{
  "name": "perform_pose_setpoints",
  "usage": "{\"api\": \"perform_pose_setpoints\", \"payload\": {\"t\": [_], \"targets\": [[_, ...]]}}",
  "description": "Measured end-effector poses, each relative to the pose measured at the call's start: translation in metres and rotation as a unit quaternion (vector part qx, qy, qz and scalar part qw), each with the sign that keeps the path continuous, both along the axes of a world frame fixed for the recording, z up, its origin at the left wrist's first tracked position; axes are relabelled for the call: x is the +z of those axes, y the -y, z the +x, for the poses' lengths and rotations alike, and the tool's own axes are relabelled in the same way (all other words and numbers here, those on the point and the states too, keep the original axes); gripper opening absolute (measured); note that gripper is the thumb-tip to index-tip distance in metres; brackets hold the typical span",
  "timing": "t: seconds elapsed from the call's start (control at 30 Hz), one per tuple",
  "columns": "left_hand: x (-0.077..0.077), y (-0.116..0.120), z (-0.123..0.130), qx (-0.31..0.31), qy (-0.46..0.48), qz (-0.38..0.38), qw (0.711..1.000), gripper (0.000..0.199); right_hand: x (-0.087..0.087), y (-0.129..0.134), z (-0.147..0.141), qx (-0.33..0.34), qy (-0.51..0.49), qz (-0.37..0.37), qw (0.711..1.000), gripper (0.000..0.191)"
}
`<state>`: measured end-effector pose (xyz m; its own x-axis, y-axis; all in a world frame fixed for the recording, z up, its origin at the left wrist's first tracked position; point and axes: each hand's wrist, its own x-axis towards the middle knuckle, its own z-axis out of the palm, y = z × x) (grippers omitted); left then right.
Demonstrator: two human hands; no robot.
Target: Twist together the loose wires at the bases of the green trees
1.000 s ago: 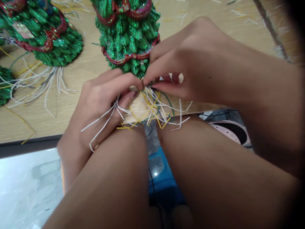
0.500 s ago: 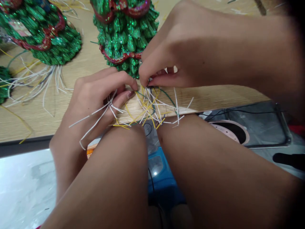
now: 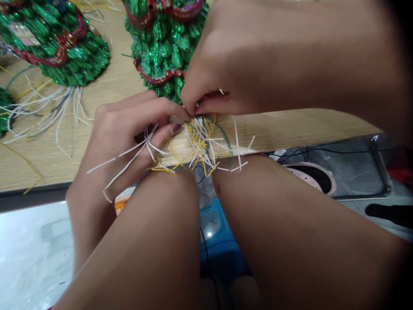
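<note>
The green tree [image 3: 161, 51] is on the surface [image 3: 274, 129], just past the fingertips. It seems to lie down with its bottom facing the person, maybe so the bottom is easy to reach. The right hand [image 3: 213, 60] pinches its finger and thumb close together at the top of a messy bunch of coloured wires [image 3: 201, 140]. A small pinch suits thin wires, but the fingers hide just which ones it has. The left hand [image 3: 129, 129] is curled, with its pointing finger touching the right fingertips. It holds a few white wires [image 3: 119, 156] in its bent fingers, perhaps so they do not mix with the bunch. The bunch spreads over the near edge, above the knees [image 3: 174, 193], where there is room to see it. Another tree [image 3: 74, 64] sits off to the left, well apart, likely to be out of the way.
</note>
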<state>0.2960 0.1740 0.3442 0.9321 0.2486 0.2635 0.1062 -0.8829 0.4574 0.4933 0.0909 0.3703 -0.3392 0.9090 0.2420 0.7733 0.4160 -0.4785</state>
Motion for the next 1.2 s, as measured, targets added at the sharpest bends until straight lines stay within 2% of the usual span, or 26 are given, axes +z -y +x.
{"api": "perform_pose_setpoints", "payload": {"t": [0.03, 0.1, 0.17, 0.43, 0.6, 1.2], "targets": [[0.001, 0.001, -0.001, 0.000, 0.006, -0.002, 1.000, 0.019, 0.000, 0.000, -0.001, 0.016, 0.060, 0.014, 0.998, 0.013], [0.002, 0.003, -0.001, 0.003, 0.006, 0.009, 1.000, 0.021, 0.002, 0.000, -0.003, 0.046, 0.218, 0.041, 0.974, 0.021], [0.004, 0.006, -0.001, 0.002, -0.001, 0.025, 1.000, 0.023, 0.004, 0.000, -0.007, 0.024, 0.259, 0.038, 0.965, 0.025], [0.003, 0.006, 0.000, -0.025, -0.002, 0.060, 0.998, 0.024, 0.002, -0.001, -0.005, 0.023, 0.251, 0.045, 0.967, 0.030], [0.003, 0.005, 0.001, -0.033, -0.012, 0.066, 0.997, 0.019, -0.002, 0.001, -0.001, 0.015, 0.235, 0.054, 0.970, 0.026], [0.002, 0.004, 0.000, -0.028, -0.009, 0.064, 0.998, 0.019, -0.005, 0.005, -0.005, -0.021, 0.220, 0.049, 0.974, 0.028]]}}
